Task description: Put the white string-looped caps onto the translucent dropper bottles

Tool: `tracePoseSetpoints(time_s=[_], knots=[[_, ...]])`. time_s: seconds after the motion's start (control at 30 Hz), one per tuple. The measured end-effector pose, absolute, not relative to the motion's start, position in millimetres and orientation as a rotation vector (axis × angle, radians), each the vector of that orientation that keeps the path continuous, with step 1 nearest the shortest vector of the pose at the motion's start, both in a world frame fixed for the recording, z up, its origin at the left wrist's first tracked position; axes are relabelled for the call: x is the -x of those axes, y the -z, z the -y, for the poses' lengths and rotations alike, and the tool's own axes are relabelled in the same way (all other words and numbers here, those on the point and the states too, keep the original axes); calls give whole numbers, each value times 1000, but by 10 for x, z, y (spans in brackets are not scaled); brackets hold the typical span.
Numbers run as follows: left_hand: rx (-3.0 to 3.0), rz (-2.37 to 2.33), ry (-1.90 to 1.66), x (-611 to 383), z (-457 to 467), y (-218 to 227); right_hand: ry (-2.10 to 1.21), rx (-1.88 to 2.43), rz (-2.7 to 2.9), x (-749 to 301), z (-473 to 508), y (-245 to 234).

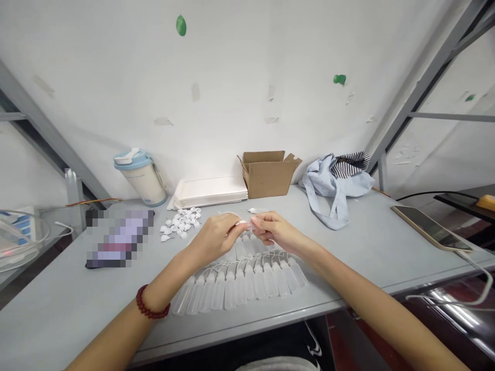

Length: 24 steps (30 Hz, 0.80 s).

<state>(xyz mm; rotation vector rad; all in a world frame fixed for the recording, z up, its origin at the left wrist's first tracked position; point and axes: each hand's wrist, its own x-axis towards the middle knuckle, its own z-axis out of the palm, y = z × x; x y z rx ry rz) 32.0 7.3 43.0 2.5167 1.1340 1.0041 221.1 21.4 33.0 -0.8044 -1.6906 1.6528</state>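
Observation:
My left hand (218,234) is closed in a pinch, a small white plastic piece (243,222) at its fingertips. Against it, the thumb and fingers of my right hand (273,226) are pinched on the same whitish, partly translucent piece; the fingers cover most of it. Below both hands lies a row of translucent plastic squeeze bottles (235,291) with white tops and thin white tubes. More such bottles (244,247) lie behind that row, partly hidden by my hands. Just beyond my fingertips rests a white needle-tipped piece (257,210). Small white needle-tipped caps (181,221) are heaped left of my left hand.
Along the wall stand a blue-lidded cup (141,178), a stack of white trays (211,190), an open cardboard box (268,178) and a light-blue cloth bag (336,185). A pixelated purple item (121,237) lies left; a phone (431,226) with a cable lies right.

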Motion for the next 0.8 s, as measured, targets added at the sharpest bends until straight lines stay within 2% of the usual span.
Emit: tracePoseSetpoints(time_s=[0.07, 0.23, 0.3, 0.63, 0.8], knots=[[-2455, -1142, -954, -308, -95, -431, -1512, 841, 1790, -2222, -229, -325], [-2084, -1357, -916, -180, -232, -446, -429, 877, 2075, -2294, -400, -191], [-2038, -1457, -957, -79, -310, -455, -258, 908, 2100, -2362, -531, -111], [-1972, -1853, -930, 383, -500, -597, -372, 1143, 2208, -2553, -923, 78], [-2108, -1805, -642, 613, -594, -544, -498, 1171, 2202, -2680, -1029, 96]])
